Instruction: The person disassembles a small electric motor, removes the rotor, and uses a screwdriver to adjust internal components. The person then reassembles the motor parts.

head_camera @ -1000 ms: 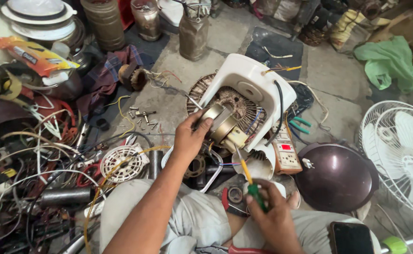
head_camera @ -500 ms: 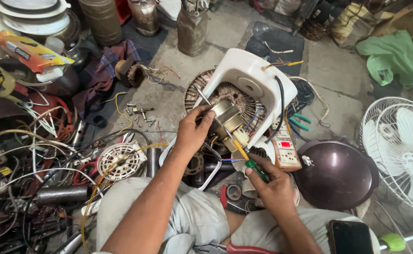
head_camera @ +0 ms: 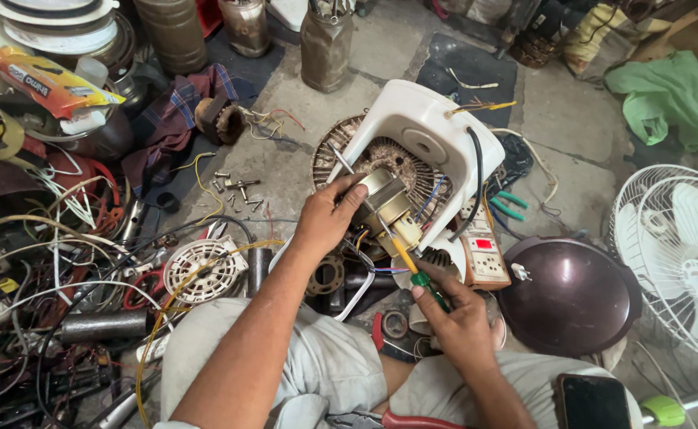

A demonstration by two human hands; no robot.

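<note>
Seemingly, hands on motor [head_camera: 380,202], screwdriver [head_camera: 412,270].

From here the left hand [head_camera: 326,221] covers part of the fan motor [head_camera: 382,202]. The screwdriver [head_camera: 409,268] tip is lost against it. The white fan guard [head_camera: 674,254] and phone [head_camera: 595,401] run off the frame.

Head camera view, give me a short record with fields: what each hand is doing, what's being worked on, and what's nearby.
left hand: grips the fan motor
right hand: holds a screwdriver, tip at the motor
housing: white fan housing tilted behind the motor
right side: dark round cover, fan grille
left side: tangled wires
</note>
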